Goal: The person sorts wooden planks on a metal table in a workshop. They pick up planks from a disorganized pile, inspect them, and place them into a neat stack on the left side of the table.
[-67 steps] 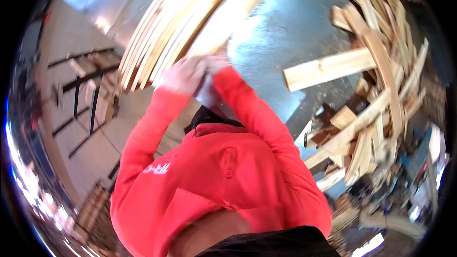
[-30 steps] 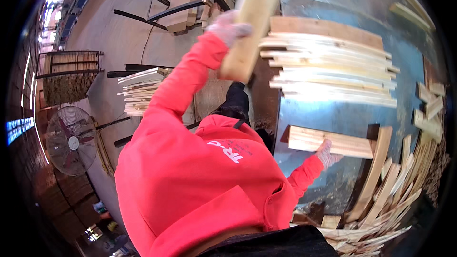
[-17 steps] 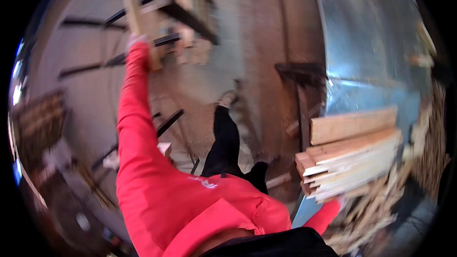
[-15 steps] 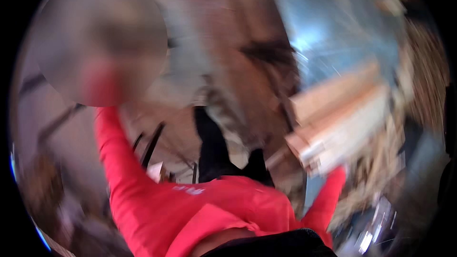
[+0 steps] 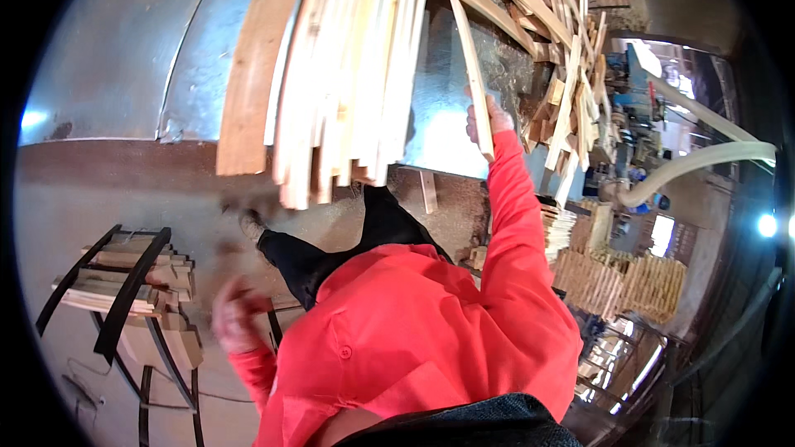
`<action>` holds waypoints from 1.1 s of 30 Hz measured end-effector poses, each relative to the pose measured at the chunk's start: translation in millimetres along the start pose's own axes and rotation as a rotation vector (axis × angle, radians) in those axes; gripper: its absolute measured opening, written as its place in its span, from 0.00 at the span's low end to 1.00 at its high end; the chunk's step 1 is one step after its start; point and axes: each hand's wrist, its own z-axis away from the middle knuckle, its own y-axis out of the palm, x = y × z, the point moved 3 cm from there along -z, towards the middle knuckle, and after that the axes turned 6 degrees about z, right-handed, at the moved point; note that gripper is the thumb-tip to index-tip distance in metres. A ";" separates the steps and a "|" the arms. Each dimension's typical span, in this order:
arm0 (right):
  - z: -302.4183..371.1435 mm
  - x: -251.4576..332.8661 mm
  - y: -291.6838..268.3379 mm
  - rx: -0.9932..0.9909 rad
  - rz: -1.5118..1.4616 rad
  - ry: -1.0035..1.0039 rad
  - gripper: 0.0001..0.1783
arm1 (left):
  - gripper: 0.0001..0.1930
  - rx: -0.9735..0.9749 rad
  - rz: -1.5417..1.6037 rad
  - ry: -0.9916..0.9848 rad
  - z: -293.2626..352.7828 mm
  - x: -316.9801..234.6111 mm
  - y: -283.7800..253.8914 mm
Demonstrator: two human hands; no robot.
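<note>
The right hand (image 5: pixel 487 122) is raised at the far right, fingers wrapped round a long, thin pale wooden strip (image 5: pixel 472 66) that slants up and leftward over the grey sheet-metal table (image 5: pixel 124 50). Just left of it lies a stack of pale wooden slats (image 5: pixel 348 74) — its near ends jut over the table edge. Right of the strip sprawls a loose heap of wooden offcuts (image 5: pixel 563 58). The left hand (image 5: pixel 236 314) hangs low at the near left, blurred, holding nothing — whether spread or curled I cannot tell — beside a black metal rack of wood pieces (image 5: pixel 132 290).
</note>
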 end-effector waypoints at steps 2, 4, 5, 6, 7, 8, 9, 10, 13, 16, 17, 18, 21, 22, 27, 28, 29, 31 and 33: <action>-12.3 -24.5 -26.2 0.562 -0.462 -0.049 0.31 | 0.38 0.517 0.280 -0.098 3.0 -36.6 152.2; -18.8 -57.4 -20.0 0.694 -0.594 0.008 0.28 | 0.34 0.685 0.499 -0.272 -36.5 -15.6 294.7; -9.4 -71.3 -12.1 0.638 -0.498 0.090 0.26 | 0.33 0.759 0.586 -0.357 -54.6 -7.4 365.8; 8.4 -77.6 -12.0 0.575 -0.326 0.180 0.25 | 0.31 0.748 0.619 -0.487 -73.1 9.2 415.3; 20.9 -74.7 -17.8 0.548 -0.113 0.276 0.24 | 0.28 0.611 0.588 -0.650 -88.4 30.7 450.6; 19.3 -59.5 -31.3 0.566 0.192 0.334 0.22 | 0.26 0.484 0.544 -0.721 -101.0 48.8 473.7; 2.7 -38.0 -53.9 0.555 0.713 0.254 0.22 | 0.24 0.399 0.529 -0.719 -111.5 60.0 493.2; -19.1 -9.3 -70.0 0.512 1.231 0.130 0.23 | 0.25 0.494 0.567 -0.513 -122.3 57.9 510.7; -65.1 105.9 -110.6 -0.344 1.568 -0.371 0.22 | 0.28 0.355 -0.055 -0.368 -154.7 68.5 497.5; -171.9 188.6 -134.3 -0.490 1.884 -0.912 0.38 | 0.23 0.144 -0.839 -0.294 -155.2 39.0 510.8; -207.3 196.8 -136.0 -0.475 2.010 -0.874 0.43 | 0.24 0.059 -1.047 -0.119 -161.6 39.1 495.0; -227.5 204.8 -131.1 -0.375 2.022 -0.822 0.46 | 0.25 -0.036 -1.249 0.048 -164.8 39.6 477.1; -251.6 238.8 -121.9 -0.072 2.150 -0.559 0.58 | 0.28 -0.215 -1.483 0.433 -148.1 7.6 476.2; -249.6 246.1 -109.0 -0.028 2.126 -0.530 0.57 | 0.29 -0.222 -1.592 0.603 -151.2 17.3 460.0; -279.1 234.4 -126.7 0.217 1.604 -0.446 0.47 | 0.37 -0.352 -1.751 0.717 -149.3 6.3 444.2; -269.7 226.1 -132.0 0.460 1.152 -0.198 0.47 | 0.41 -0.406 -1.833 0.917 -138.4 -4.9 455.0; -258.9 216.0 -130.6 0.598 0.715 0.113 0.48 | 0.44 -0.452 -1.846 0.748 -135.0 -9.3 454.6; -228.9 202.1 -117.0 0.750 0.197 0.311 0.50 | 0.50 -0.508 -1.857 0.421 -136.5 -15.8 457.9; -163.6 208.6 -81.4 0.849 -0.071 0.103 0.53 | 0.50 -0.504 -1.812 0.658 -117.1 -23.3 468.8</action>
